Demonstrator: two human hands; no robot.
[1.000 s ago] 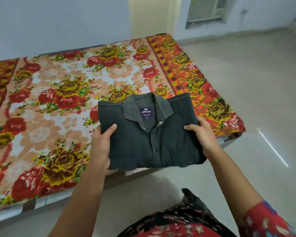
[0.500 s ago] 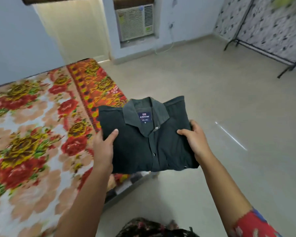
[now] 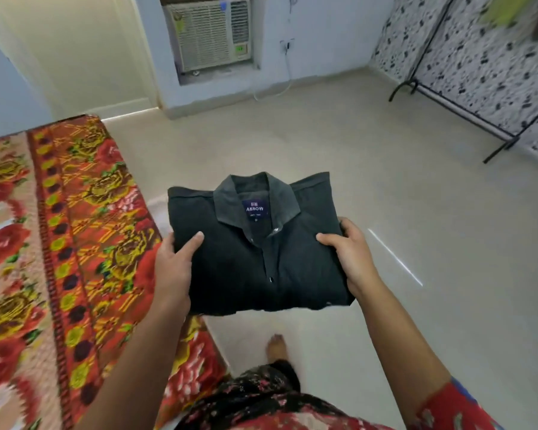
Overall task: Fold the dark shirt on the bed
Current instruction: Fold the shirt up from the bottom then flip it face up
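Observation:
The dark shirt [image 3: 255, 256] is folded into a neat rectangle, collar and blue label facing up. It hangs in the air over the floor, just right of the bed [image 3: 59, 243] with its red and yellow floral cover. My left hand [image 3: 176, 268] grips the shirt's left edge, thumb on top. On the opposite edge my right hand [image 3: 348, 252] holds it the same way. The fingers of both hands are hidden under the cloth.
Beige floor [image 3: 385, 212] spreads to the right and ahead. A window air conditioner [image 3: 212, 34] sits in the far wall beside a pale door [image 3: 84, 54]. A black metal rack [image 3: 466, 113] stands at the right by a speckled wall. My bare foot [image 3: 277, 346] shows below the shirt.
I have lifted the folded shirt off the bed and turned right with it, so it now hangs over the floor. Both hands kept their grip.

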